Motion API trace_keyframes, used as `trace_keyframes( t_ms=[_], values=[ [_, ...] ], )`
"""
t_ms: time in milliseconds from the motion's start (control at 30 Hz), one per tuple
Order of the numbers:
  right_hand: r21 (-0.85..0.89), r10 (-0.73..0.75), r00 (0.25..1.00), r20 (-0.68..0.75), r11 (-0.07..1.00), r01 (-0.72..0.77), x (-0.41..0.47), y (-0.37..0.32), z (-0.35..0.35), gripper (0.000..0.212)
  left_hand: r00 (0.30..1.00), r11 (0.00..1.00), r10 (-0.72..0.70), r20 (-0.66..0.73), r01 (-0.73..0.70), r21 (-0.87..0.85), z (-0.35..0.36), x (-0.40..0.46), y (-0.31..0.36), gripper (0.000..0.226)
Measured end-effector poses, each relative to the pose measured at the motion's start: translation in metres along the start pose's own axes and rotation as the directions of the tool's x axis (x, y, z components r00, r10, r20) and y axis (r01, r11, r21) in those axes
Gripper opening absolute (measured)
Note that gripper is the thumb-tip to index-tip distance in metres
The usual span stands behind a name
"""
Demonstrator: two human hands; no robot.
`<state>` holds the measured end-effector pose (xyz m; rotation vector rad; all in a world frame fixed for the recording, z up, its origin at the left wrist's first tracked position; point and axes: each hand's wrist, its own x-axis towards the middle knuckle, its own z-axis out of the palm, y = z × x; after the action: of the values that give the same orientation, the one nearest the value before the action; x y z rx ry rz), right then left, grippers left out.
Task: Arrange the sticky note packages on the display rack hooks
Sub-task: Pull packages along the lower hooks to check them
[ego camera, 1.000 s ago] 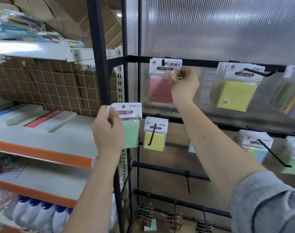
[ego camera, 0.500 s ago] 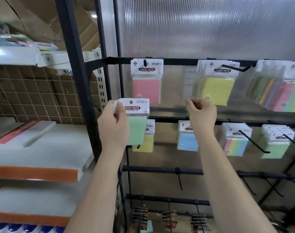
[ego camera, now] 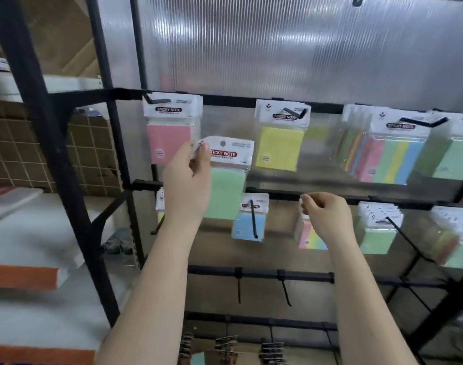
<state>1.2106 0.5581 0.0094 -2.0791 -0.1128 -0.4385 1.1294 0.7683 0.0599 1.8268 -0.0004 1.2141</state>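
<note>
My left hand (ego camera: pixel 186 185) grips a green sticky note package (ego camera: pixel 226 180) by its white header card, holding it in front of the rack between the top and second bars. The pink package (ego camera: pixel 169 133) hangs on the top-left hook. My right hand (ego camera: pixel 324 213) is lower, fingers curled, by the second bar near a multicolour package (ego camera: pixel 310 239); whether it touches that package I cannot tell. A blue package (ego camera: pixel 247 222) hangs on a hook between my hands. Yellow (ego camera: pixel 280 143), striped (ego camera: pixel 388 159) and green (ego camera: pixel 454 156) packages hang further right on the top bar.
A black rack upright (ego camera: pixel 48 143) stands at the left, with white shelves edged in orange (ego camera: pixel 22 276) beyond it. Bare hooks (ego camera: pixel 284 288) stick out of the third bar. More green packages (ego camera: pixel 378 230) hang on the second row at right. Binder clips (ego camera: pixel 226 347) hang at the bottom.
My left hand has carried the green package rightward and up, toward the middle of the rack. My right hand has left the pink package and dropped to the second bar. The view has shifted right.
</note>
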Motion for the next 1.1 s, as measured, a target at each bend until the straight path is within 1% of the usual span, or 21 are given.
trace_keyframes(
  t_ms=[100, 167, 267, 467, 533, 600, 700, 767, 867, 933, 1100],
  values=[
    [-0.064, 0.008, 1.0, 0.019, 0.998, -0.007, 0.001, 0.015, -0.016, 0.019, 1.0, 0.997, 0.018, 0.012, -0.017, -0.069, 0.023, 0.002, 0.021, 0.028],
    [-0.096, 0.016, 0.999, 0.032, 0.995, -0.013, 0.002, 0.024, -0.025, 0.019, 0.998, 0.994, 0.057, 0.001, -0.057, -0.095, 0.036, 0.004, 0.033, 0.032],
    [-0.135, 0.037, 0.999, 0.038, 0.99, -0.032, 0.004, 0.037, -0.036, 0.019, 0.996, 0.988, 0.086, 0.001, -0.085, -0.133, 0.051, 0.008, 0.046, 0.03],
    [-0.174, 0.061, 0.995, 0.075, 0.984, -0.047, 0.003, 0.053, -0.05, 0.018, 0.994, 0.98, 0.092, -0.06, -0.101, -0.173, 0.066, 0.002, 0.056, 0.035],
    [-0.184, 0.065, 0.997, 0.05, 0.981, -0.055, 0.001, 0.054, -0.053, 0.017, 0.994, 0.966, 0.111, -0.024, -0.113, -0.234, 0.072, -0.003, 0.058, 0.038],
    [-0.169, 0.085, 0.996, 0.016, 0.982, -0.081, -0.003, 0.056, -0.058, 0.019, 0.993, 0.954, 0.113, 0.037, -0.098, -0.283, 0.079, -0.008, 0.06, 0.035],
    [-0.179, 0.156, 0.985, -0.073, 0.97, -0.167, -0.014, 0.062, -0.067, 0.021, 0.986, 0.938, 0.121, 0.115, -0.076, -0.337, 0.089, -0.012, 0.061, 0.032],
    [-0.186, 0.194, 0.971, -0.141, 0.958, -0.218, -0.023, 0.07, -0.075, 0.026, 0.978, 0.932, 0.148, 0.15, -0.087, -0.353, 0.095, -0.014, 0.064, 0.037],
    [-0.141, 0.23, 0.942, -0.245, 0.953, -0.27, -0.033, 0.082, -0.087, 0.031, 0.969, 0.923, 0.172, 0.175, -0.096, -0.372, 0.104, -0.02, 0.067, 0.04],
    [-0.112, 0.251, 0.923, -0.292, 0.949, -0.293, -0.036, 0.091, -0.098, 0.032, 0.969, 0.921, 0.162, 0.185, -0.081, -0.38, 0.113, -0.025, 0.069, 0.035],
    [-0.101, 0.235, 0.91, -0.342, 0.953, -0.285, -0.024, 0.124, -0.138, 0.029, 0.963, 0.925, 0.158, 0.217, -0.067, -0.374, 0.15, -0.05, 0.092, 0.029]
  ],
)
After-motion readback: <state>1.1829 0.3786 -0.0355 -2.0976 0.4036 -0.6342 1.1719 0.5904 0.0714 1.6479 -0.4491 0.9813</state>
